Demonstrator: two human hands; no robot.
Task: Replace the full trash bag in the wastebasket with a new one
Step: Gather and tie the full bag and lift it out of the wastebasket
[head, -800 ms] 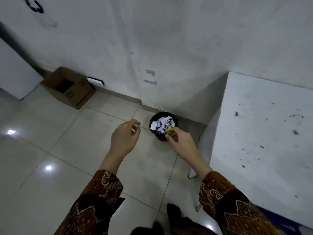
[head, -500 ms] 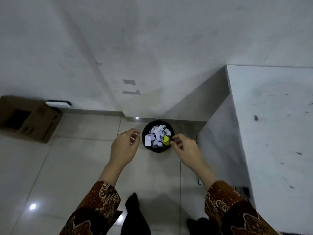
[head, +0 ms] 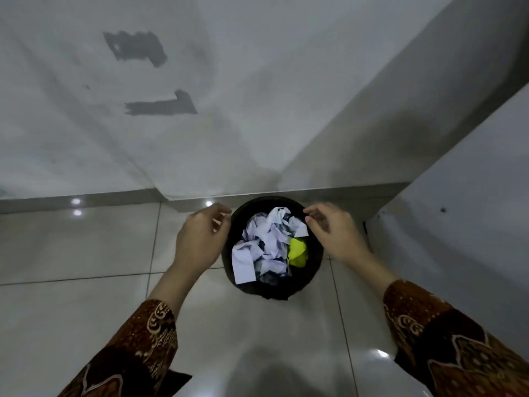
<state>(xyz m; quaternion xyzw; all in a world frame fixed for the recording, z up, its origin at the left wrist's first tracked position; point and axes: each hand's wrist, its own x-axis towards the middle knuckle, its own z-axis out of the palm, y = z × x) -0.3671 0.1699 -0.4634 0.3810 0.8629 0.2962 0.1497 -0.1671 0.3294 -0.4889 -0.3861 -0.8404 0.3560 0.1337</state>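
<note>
A small round black wastebasket stands on the tiled floor close to the wall. A black bag lines it, and crumpled white paper plus one yellow-green scrap fill it to the top. My left hand hovers at the basket's left rim, fingers curled and apart, fingertips near the edge. My right hand is at the upper right rim, fingers curled over the bag's edge. Whether either hand pinches the bag I cannot tell. No new bag is in view.
A white wall with grey patches rises just behind the basket. A white table or cabinet stands close on the right. Glossy grey floor tiles spread to the left and toward me.
The view has come much closer and now looks straight down on the basket. Both hands have spread to opposite sides of the rim. The cardboard box has left the view.
</note>
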